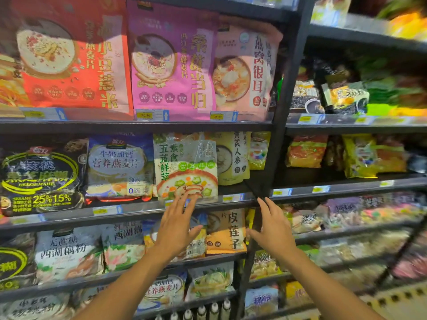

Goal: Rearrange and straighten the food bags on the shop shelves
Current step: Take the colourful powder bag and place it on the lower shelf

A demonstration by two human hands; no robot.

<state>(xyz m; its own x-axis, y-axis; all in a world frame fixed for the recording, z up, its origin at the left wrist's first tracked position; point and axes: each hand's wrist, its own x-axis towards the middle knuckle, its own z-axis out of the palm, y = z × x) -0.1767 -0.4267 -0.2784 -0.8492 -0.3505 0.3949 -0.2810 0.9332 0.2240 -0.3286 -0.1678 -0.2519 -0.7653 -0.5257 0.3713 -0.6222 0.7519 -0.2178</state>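
Observation:
Food bags stand in rows on dark shop shelves. On the middle shelf a green-and-white vegetable oatmeal bag point(184, 167) stands upright, with a yellow ginseng bag point(233, 158) behind it on the right and a blue milk oatmeal bag point(120, 165) on its left. My left hand point(178, 227) is raised just under the green-and-white bag, fingers spread, holding nothing. My right hand point(273, 229) hovers in front of the black shelf upright point(286, 93), fingers apart and empty. An orange lotus-seed bag point(227, 232) shows between the two hands, one shelf lower.
The top shelf holds a red bag point(71, 56), a purple bag point(173, 63) and a pink bag point(245, 68). A black sesame bag point(41, 181) stands at the left. Price tags line the shelf edge point(129, 210). The right bay holds more blurred bags point(360, 155).

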